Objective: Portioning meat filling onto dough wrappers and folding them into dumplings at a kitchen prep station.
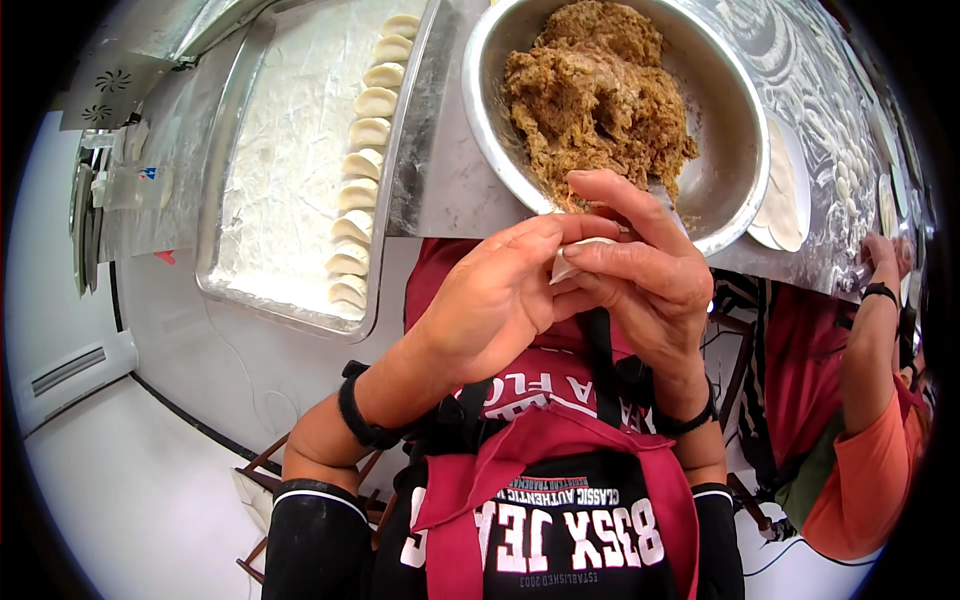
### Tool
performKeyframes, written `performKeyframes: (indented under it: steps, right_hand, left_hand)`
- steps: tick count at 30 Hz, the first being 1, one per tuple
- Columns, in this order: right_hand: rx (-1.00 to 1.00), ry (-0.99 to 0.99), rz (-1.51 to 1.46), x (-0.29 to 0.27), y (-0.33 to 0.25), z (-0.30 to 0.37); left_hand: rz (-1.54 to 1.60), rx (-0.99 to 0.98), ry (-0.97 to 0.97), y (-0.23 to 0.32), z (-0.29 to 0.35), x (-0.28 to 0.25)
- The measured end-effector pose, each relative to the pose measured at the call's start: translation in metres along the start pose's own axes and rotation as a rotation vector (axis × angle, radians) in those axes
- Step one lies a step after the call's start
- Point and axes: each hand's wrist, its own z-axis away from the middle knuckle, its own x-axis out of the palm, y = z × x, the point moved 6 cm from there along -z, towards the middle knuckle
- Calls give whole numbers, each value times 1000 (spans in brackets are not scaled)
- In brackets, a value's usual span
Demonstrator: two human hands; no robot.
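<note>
Both my hands meet in front of my chest, just below the near rim of the metal bowl. Between them is a small white dumpling (575, 262), mostly covered by the fingers. My left hand (500, 285) is curled round its left side, and the fingers of my right hand (650, 265) pinch it from the right. Brown minced filling (600, 90) is heaped in the wide steel bowl (735, 150). On the left, a floured metal tray (270, 180) bears a row of folded dumplings (370, 132) along its right side.
Right of the bowl, a stack of round dough wrappers (785, 205) lies on a white plate. Beyond it spreads a flour-dusted worktop (815, 90) with small dough pieces. A co-worker's arm (872, 350) reaches onto that worktop at the right. Wooden chair parts (262, 470) show at lower left.
</note>
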Motion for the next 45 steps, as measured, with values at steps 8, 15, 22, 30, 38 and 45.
performKeyframes:
  steps: [8,15,22,30,38,45]
  right_hand:
    - [-153,-5,166,0,-8,-7]
    - [-87,22,194,3,-5,-11]
    - [-64,-8,167,2,-4,-12]
    - [-282,-56,265,10,-13,-23]
    - [-391,-66,470,12,-19,-25]
    - [-238,21,357,9,-15,-24]
  left_hand:
    - [107,65,80,3,-3,-4]
    - [186,72,3,4,-4,-9]
    - [233,73,-28,4,-5,-7]
    - [238,70,39,5,-5,-9]
    - [240,89,87,4,1,0]
    - [234,19,104,2,0,-9]
